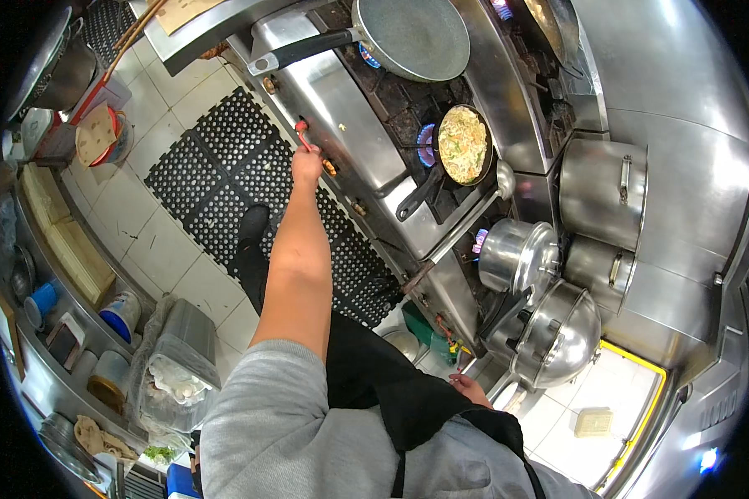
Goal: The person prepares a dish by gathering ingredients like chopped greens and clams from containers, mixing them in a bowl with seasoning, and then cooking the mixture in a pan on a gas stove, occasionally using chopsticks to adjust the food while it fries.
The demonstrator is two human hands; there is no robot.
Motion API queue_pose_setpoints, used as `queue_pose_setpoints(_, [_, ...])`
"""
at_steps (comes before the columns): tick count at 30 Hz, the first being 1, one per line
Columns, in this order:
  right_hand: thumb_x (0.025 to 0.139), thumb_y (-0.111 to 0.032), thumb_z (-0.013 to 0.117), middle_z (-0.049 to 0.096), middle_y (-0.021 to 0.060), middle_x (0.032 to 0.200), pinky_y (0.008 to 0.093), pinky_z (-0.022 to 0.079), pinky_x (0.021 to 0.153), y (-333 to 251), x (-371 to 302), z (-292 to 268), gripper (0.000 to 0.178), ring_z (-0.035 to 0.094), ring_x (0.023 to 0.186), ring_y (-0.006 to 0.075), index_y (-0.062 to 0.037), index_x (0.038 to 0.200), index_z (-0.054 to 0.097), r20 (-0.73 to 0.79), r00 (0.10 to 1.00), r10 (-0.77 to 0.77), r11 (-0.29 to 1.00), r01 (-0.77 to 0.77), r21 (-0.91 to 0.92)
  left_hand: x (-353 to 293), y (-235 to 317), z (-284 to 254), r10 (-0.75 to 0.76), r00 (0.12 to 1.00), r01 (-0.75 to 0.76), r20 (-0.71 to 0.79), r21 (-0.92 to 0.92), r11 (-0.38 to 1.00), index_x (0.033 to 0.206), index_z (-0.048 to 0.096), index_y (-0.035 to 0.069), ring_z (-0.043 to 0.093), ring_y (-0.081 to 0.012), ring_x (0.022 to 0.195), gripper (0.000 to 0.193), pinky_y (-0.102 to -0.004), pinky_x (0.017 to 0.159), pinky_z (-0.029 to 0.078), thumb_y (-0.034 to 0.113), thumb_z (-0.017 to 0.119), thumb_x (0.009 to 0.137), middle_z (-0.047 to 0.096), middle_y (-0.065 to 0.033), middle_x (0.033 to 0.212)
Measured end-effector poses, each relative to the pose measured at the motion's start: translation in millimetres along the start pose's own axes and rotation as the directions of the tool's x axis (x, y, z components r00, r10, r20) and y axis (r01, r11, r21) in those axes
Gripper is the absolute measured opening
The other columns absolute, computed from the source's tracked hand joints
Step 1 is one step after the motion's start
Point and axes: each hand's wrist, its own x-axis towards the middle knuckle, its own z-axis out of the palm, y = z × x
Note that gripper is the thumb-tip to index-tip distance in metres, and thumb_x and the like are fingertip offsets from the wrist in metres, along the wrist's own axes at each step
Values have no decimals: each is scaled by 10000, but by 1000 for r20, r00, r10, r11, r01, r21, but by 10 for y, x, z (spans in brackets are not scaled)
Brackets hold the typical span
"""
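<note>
My left hand [306,165] reaches out to the stove's front edge, fingers closed round a slim red handle [303,131]. I cannot tell whether it is a valve lever or a loose tool. Close beside the hand is a brass-coloured gas valve [329,167]. Beyond it, a small black frying pan holds a pale mix of shredded food [463,145], with a blue flame [425,145] at its side. A large grey frying pan [412,37] sits over another lit burner. Low at my right side, my right hand [471,388] is partly covered by the black apron; its grip is unclear.
A ladle [504,180] lies right of the small pan. A lidded metal pot [516,254] stands by a lit burner, with a large round steel vessel [558,333] nearer me. Tall stockpots [603,187] line the right. A black perforated mat [225,158] covers the floor.
</note>
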Motion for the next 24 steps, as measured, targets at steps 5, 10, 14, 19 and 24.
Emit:
queue_pose_setpoints(5, [884, -191, 578, 620, 44, 929, 290, 464, 767, -133, -52, 19, 354, 577, 833, 145, -40, 1203, 560, -10, 1000, 7, 1000, -7, -24, 16, -6, -18, 0, 1000, 0, -1, 5, 1000, 1065, 552, -54, 613, -210, 900, 227, -314, 778, 508, 115, 517, 919, 619, -128, 1012])
queue_pose_setpoints(10, [889, -185, 576, 626, 43, 927, 291, 467, 774, -186, -68, 27, 346, 589, 840, 148, -41, 1203, 560, -12, 1000, 7, 999, -7, -52, 52, -43, -23, 14, 1000, -14, 2, 22, 1000, 1069, 551, -53, 614, -213, 904, 226, -322, 779, 511, 113, 515, 920, 619, -132, 1015])
queue_pose_setpoints(14, [895, -185, 571, 627, 38, 922, 286, 464, 760, -82, -16, 20, 343, 588, 844, 146, -41, 1206, 558, 3, 1000, -3, 1000, 3, 5, 36, -32, -11, 4, 1000, -4, -3, 32, 999, 1070, 557, -52, 616, -212, 901, 225, -326, 781, 514, 112, 514, 922, 619, -135, 1021])
queue_pose_setpoints(19, [895, -185, 566, 626, 38, 921, 284, 462, 753, -101, -30, 24, 348, 588, 843, 147, -35, 1209, 554, 1, 1000, -8, 1000, 8, -17, -3, 11, 2, -5, 1000, 6, -16, 37, 999, 1059, 565, -44, 616, -206, 890, 208, -316, 765, 513, 104, 514, 923, 620, -119, 1000])
queue_pose_setpoints(24, [893, -179, 556, 627, 38, 927, 286, 463, 769, -106, -20, 19, 352, 588, 845, 148, -22, 1208, 551, 12, 1000, -18, 1000, 18, 7, 36, -10, -4, -8, 999, 10, -33, 78, 997, 1039, 569, -35, 606, -181, 839, 187, -304, 738, 508, 101, 513, 923, 617, -98, 954])
